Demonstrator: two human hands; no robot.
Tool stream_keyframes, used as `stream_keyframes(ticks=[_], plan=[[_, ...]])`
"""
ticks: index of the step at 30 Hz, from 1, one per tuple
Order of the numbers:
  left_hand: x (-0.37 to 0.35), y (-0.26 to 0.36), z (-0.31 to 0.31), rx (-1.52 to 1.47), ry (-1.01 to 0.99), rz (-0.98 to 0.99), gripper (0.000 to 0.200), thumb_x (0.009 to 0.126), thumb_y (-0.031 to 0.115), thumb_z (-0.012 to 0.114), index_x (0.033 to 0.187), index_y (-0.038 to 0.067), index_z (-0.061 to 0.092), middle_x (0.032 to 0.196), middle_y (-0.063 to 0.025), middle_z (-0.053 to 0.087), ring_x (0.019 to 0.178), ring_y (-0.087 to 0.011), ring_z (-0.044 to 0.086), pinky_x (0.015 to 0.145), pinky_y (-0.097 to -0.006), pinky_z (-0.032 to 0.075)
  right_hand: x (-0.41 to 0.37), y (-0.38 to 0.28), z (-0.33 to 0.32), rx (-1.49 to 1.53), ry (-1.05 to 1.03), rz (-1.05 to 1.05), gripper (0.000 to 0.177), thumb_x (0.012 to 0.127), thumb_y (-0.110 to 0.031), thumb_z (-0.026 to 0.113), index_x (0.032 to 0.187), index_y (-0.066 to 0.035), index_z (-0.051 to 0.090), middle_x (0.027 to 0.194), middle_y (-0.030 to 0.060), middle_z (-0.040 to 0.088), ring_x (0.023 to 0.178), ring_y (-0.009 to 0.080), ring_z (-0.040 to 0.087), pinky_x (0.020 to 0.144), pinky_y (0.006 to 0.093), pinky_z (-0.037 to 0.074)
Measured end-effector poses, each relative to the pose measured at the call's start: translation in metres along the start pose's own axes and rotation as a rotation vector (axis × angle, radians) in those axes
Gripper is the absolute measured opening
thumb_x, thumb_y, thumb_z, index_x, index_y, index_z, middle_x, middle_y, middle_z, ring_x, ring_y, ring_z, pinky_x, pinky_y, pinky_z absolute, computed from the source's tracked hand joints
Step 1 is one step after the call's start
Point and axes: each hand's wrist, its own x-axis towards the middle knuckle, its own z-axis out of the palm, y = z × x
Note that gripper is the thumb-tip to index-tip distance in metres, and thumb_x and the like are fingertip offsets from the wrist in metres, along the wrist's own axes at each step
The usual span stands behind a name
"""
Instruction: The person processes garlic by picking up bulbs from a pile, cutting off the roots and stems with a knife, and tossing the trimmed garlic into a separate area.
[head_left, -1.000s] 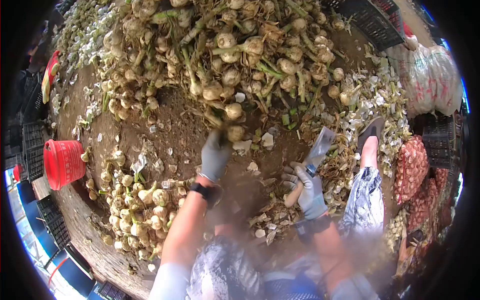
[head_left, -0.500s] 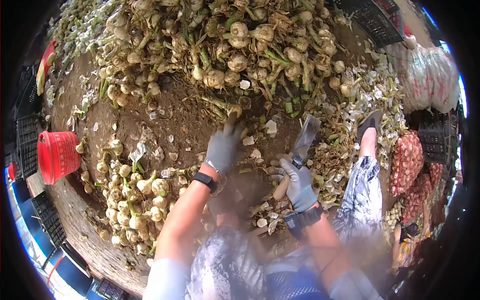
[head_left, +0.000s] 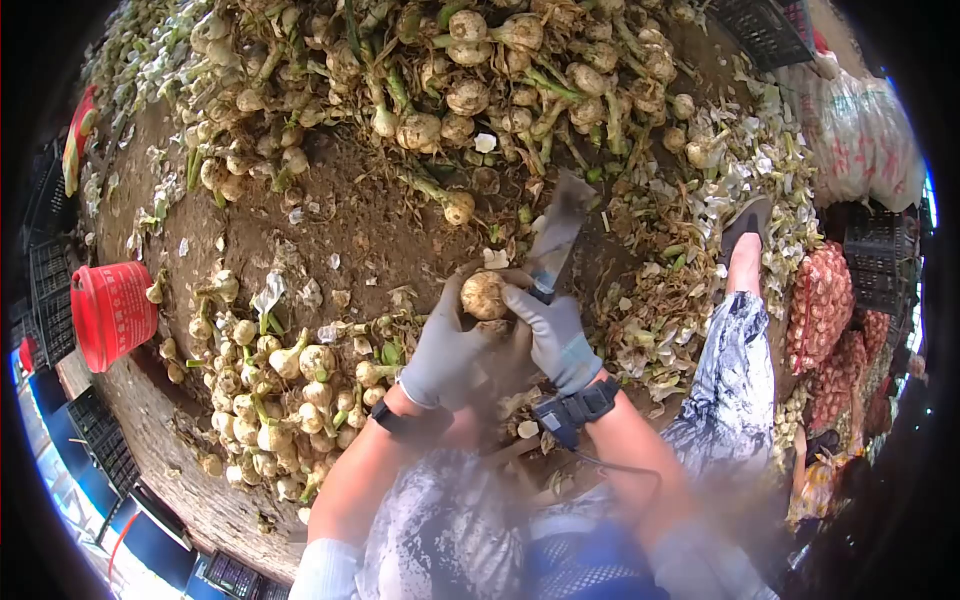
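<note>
Gloved in grey, my left hand [head_left: 445, 348] is closed around a round garlic bulb [head_left: 484, 296] in front of my body. My right hand [head_left: 558, 345] grips a broad-bladed knife [head_left: 562, 228], its blade pointing up and away from me. The right thumb touches the bulb's side. Just beyond the hands, a garlic plant [head_left: 458, 208] with its stalk lies on the soil. Farther off is a large pile of stalked garlic [head_left: 465, 97]. Several more bulbs lie in a smaller heap [head_left: 270, 400] to my left. The knife's handle is mostly hidden by my fingers.
A red bucket [head_left: 115, 315] stands at the left, near black crates [head_left: 48, 285]. Peels and cut stalks [head_left: 650, 320] cover the ground at the right, beside my foot [head_left: 746, 225]. Red net bags [head_left: 820, 310] and a white sack [head_left: 865, 140] stand farther right.
My left hand has drawn back from the pile's edge and now holds a garlic bulb. My right hand has moved left with the knife to meet it.
</note>
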Motion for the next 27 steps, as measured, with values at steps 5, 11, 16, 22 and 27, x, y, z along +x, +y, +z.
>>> stream_keyframes(ticks=[5,11,16,22,27], plan=[[-0.006,0.008,-0.031,0.178,0.043,-0.174,0.074,0.085,0.003,0.068,0.148,0.0,0.03,0.123,-0.0073,0.057,0.107,-0.017,0.056,0.093,-0.0291,0.049,-0.01,-0.021,-0.009,-0.884,-0.039,-0.347,0.039,0.076,-0.017,0.077,0.113,-0.011,0.068,0.092,0.0083,0.067,0.082,0.0234,0.066,0.072,0.036,0.052],[-0.02,0.017,-0.024,0.428,0.043,0.036,0.059,0.078,0.005,0.076,0.13,0.002,0.047,0.114,-0.0078,0.066,0.099,-0.0139,0.062,0.086,-0.0284,0.053,-0.022,-0.044,-0.003,-1.479,-0.242,-0.695,0.038,0.064,-0.007,0.067,0.102,-0.012,0.061,0.085,0.0077,0.06,0.075,0.0297,0.063,0.064,0.0421,0.05],[-0.018,0.017,-0.033,0.437,-0.028,0.019,0.055,0.08,0.006,0.076,0.128,0.003,0.05,0.114,-0.0075,0.066,0.099,-0.0131,0.061,0.086,-0.0287,0.052,-0.024,-0.04,0.0,-1.486,-0.283,-0.665,0.035,0.065,-0.007,0.066,0.099,-0.012,0.06,0.08,0.0068,0.059,0.074,0.0292,0.064,0.063,0.0422,0.049],[-0.025,0.026,-0.023,0.347,0.019,-0.056,0.06,0.078,0.009,0.079,0.131,0.003,0.049,0.112,-0.0066,0.066,0.101,-0.0107,0.06,0.087,-0.0293,0.052,-0.017,-0.032,-0.004,-1.438,-0.176,-0.707,0.03,0.069,-0.008,0.064,0.098,-0.014,0.062,0.078,0.0077,0.06,0.072,0.0308,0.064,0.063,0.0429,0.05],[-0.04,0.058,0.011,0.426,-0.127,-0.092,0.066,0.07,0.007,0.08,0.129,-0.001,0.052,0.114,-0.005,0.064,0.103,-0.0104,0.059,0.093,-0.0277,0.048,0.017,-0.03,-0.051,-1.536,0.007,0.032,0.023,0.085,-0.021,0.062,0.105,-0.016,0.071,0.086,0.0154,0.071,0.084,0.0352,0.068,0.076,0.043,0.054]])
